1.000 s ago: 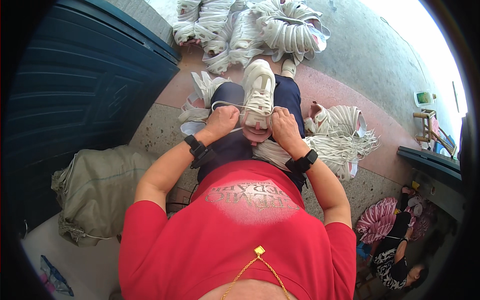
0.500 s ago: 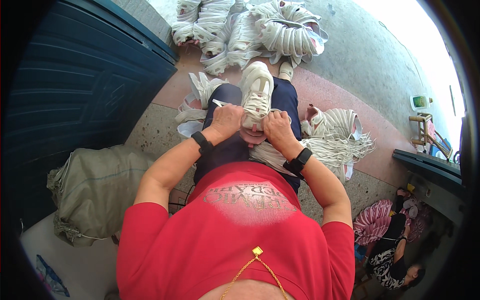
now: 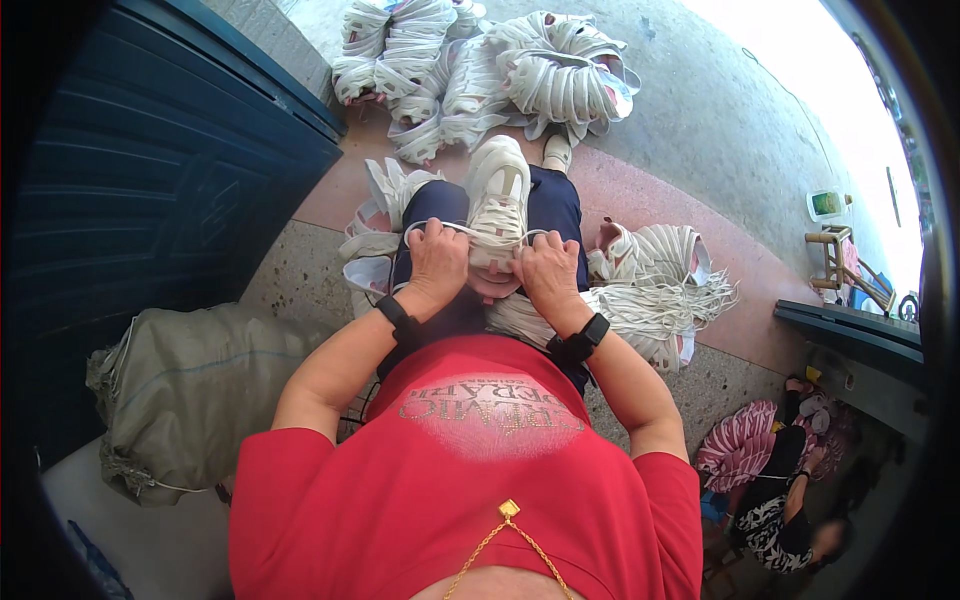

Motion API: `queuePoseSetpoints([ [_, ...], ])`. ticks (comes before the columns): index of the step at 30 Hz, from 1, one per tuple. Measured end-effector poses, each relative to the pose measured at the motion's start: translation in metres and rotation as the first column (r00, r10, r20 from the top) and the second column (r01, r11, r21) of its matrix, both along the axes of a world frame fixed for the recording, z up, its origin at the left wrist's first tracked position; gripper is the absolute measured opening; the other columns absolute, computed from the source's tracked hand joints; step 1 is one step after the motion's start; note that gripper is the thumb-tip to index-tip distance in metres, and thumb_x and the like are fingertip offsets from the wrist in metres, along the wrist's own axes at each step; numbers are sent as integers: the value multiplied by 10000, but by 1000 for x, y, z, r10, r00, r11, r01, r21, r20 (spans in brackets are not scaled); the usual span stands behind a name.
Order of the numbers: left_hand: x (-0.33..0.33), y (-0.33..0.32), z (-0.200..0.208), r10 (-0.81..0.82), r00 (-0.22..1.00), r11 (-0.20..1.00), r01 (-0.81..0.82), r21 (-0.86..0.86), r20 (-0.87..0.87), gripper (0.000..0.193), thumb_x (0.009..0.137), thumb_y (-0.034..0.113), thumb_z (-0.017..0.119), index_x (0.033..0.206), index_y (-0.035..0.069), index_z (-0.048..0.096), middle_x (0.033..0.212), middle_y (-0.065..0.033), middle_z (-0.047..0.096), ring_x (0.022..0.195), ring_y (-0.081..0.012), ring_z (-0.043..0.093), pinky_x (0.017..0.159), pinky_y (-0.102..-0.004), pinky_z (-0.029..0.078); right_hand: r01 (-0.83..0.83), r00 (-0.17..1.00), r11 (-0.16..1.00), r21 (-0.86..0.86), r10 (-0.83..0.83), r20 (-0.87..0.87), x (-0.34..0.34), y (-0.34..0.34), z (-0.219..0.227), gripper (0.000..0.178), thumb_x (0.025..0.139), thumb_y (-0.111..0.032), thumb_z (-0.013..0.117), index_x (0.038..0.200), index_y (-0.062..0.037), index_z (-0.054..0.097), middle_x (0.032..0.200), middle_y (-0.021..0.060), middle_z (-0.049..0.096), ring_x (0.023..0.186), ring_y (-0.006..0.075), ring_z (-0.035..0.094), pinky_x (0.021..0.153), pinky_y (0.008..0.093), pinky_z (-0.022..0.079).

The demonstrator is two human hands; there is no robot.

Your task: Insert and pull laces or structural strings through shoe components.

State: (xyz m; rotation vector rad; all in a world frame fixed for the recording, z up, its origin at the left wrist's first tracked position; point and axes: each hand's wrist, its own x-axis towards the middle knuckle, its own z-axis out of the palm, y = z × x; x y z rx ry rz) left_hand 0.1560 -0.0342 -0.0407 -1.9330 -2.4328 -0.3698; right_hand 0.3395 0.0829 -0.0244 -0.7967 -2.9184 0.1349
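your left hand and right hand are pinching the lace either side of the white shoe, resting on your legs; more lace is now showing leftward, so lacing is seemingly progressing.

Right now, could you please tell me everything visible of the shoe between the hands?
The shoe is off-white with beige toe panels, pink near its opening, and seemingly synthetic. Pale laces cross its front. It sits over the thighs, toe pointing up the picture. The left hand and right hand hold the laces on either side.
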Motion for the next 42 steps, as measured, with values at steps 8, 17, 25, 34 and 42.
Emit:
queuePoseSetpoints([
  [8,-23,24,23,-320,928,935,343,96,-192,86,792,197,623,833,126,650,861,-19,581,923,-223,522,780,-388,379,-101,990,994,-40,97,-105,16,32,-30,136,847,-173,598,952,-120,666,915,66,648,944,265,591,826,408,437],
  [17,-28,15,29,-374,895,927,357,112,244,77,782,153,665,816,84,663,799,-51,621,852,-221,581,740,-368,458,-203,929,977,-68,170,-328,-1,12,6,139,832,-93,631,970,-108,636,926,71,661,924,274,605,825,408,440],
  [25,-73,64,81,120,225,974,-214,-72,967,242,929,171,701,1075,-21,679,934,-50,697,868,-105,630,787,-279,512,40,783,919,-392,-272,-559,-60,64,38,421,895,-129,673,1250,-10,481,1174,173,597,1113,308,574,961,415,430],
  [34,-258,-179,31,568,402,746,-619,-244,718,242,956,167,646,1123,-6,675,999,-39,689,898,-111,621,807,-280,510,169,852,479,-861,-510,-117,38,52,-19,635,960,-133,670,1479,46,351,1343,201,579,1213,236,588,1017,339,472],
  [42,-209,-295,-58,606,390,741,-594,-314,693,205,907,140,657,1041,-10,694,913,-107,711,864,-174,668,774,-333,529,256,946,401,-880,-291,142,-19,-7,-62,674,937,-158,697,1473,71,359,1255,135,638,1092,199,630,915,297,488],
])
